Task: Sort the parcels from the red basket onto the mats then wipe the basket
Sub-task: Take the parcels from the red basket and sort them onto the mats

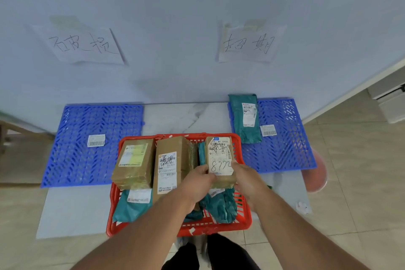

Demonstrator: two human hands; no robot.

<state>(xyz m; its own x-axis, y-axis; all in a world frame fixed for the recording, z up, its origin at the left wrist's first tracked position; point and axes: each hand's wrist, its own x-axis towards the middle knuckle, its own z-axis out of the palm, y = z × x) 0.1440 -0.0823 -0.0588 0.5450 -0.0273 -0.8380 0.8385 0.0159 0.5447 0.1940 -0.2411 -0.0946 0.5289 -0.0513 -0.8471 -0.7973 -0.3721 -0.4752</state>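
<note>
Right now, held box: a small brown box (219,160) with a white label, gripped between both hands above the red basket (244,215), at its 1 o'clock corner.
Box axis: long side runs from 6 to 12 o'clock; the label faces up, its handwritten number at the near end.
Left hand (197,178): clamped on the box's left edge, thumb on the label.
Right hand (245,178): clamped on the right edge and near corner.
Basket contents: two larger brown boxes (133,163) side by side at 10 to 12 o'clock, long sides also toward 12; teal bags (221,206) underneath.
Right mat (285,142): blue, at 2 o'clock, with one teal bag (245,118) lying lengthwise toward 12.
Left mat (87,144): blue, at 10 o'clock, carrying only a barcode sticker.
Hidden: the forearms cover the basket's middle; the bags under the boxes show only in part, and the small label print is unreadable.
</note>
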